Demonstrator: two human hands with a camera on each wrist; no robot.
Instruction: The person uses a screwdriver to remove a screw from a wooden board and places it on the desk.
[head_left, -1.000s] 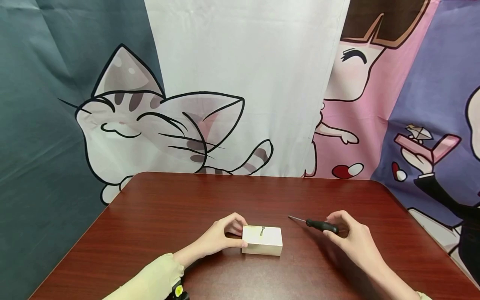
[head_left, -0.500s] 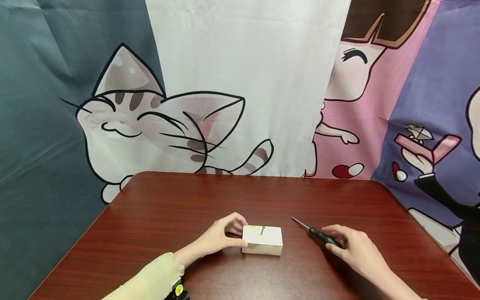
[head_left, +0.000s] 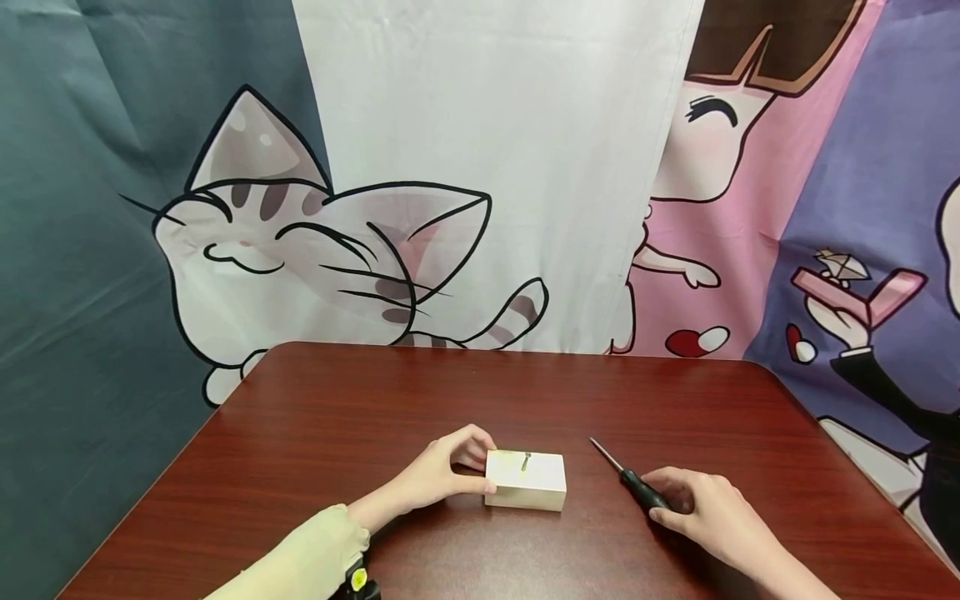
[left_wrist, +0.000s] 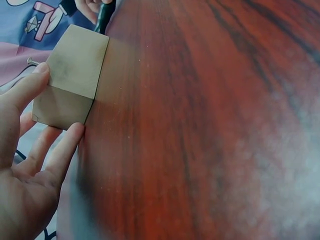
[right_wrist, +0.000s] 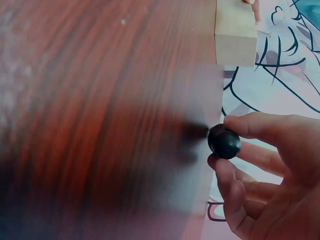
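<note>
A pale wooden block [head_left: 525,492] rests on the table, and a small screw [head_left: 526,462] stands out of its top face. My left hand [head_left: 438,471] holds the block by its left end, thumb on the near side; in the left wrist view the fingertips [left_wrist: 75,129] touch its end. To the right of the block, my right hand [head_left: 708,508] pinches the black handle of a screwdriver [head_left: 641,490] between thumb and fingers. Its metal shaft points away and to the left, apart from the block. Whether the screwdriver touches the table cannot be seen for sure.
The dark red wooden table [head_left: 360,400] ends at a far edge in front of a cartoon-printed cloth [head_left: 495,125]. A black device with a yellow spot [head_left: 358,578] sits at the left wrist.
My right hand has come lower and nearer with the screwdriver, whose shaft has swung from pointing mostly left to pointing more away. The left hand and the block have stayed put.
</note>
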